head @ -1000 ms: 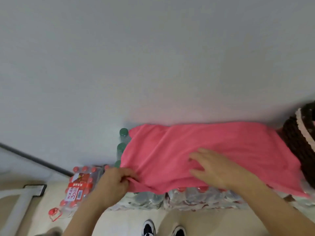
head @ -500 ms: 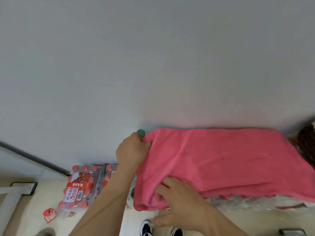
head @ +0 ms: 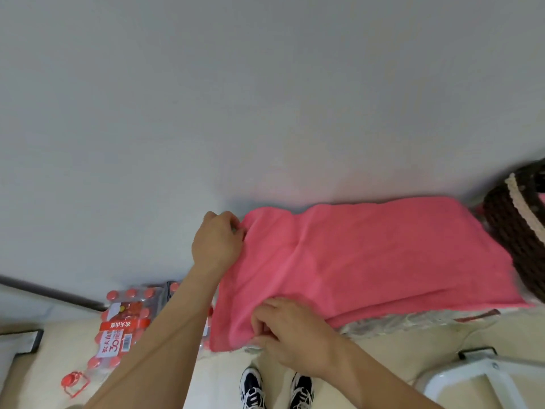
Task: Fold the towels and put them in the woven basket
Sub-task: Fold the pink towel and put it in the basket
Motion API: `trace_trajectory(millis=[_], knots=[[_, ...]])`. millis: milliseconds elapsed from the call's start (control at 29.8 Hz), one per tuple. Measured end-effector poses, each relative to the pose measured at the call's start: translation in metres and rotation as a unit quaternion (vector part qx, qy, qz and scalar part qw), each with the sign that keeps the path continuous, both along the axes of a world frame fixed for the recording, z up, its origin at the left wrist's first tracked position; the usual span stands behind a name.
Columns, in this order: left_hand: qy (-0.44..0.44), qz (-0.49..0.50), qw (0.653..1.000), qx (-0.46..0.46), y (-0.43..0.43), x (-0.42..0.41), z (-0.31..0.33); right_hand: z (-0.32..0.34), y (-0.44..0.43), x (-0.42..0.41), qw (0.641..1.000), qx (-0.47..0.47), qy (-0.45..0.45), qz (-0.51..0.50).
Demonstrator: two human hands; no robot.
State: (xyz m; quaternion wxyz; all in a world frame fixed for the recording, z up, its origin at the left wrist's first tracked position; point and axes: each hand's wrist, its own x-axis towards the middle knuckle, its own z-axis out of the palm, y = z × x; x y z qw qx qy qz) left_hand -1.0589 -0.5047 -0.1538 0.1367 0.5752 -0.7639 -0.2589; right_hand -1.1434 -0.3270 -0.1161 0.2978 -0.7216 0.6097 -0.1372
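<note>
A pink towel lies spread over stacked packs of bottled water against a grey wall. My left hand pinches the towel's far left corner next to the wall. My right hand pinches the near left edge, fingers curled into the cloth. A dark brown woven basket with a cream rim band stands at the right end of the towel, partly cut off by the frame edge.
A shrink-wrapped pack of red-capped bottles sits on the floor at the left. A loose red cap ring lies near it. A white metal frame stands at lower right. My shoes are below the towel.
My left hand went from the near left edge up to the far left corner. My right hand slid from the towel's middle down to the near left edge. The basket came back into view.
</note>
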Motion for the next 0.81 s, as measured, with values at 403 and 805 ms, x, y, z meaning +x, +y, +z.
trace_trajectory(millis=[403,805], knots=[[0.177,0.22,0.957,0.071,-0.021,0.062,-0.001,-0.008,0.0,0.021,0.988,-0.013,-0.127,-0.092],[0.194,-0.247,0.949,0.026,0.128,-0.069,0.031,-0.005,0.092,-0.126,0.87,-0.11,-0.106,-0.47]])
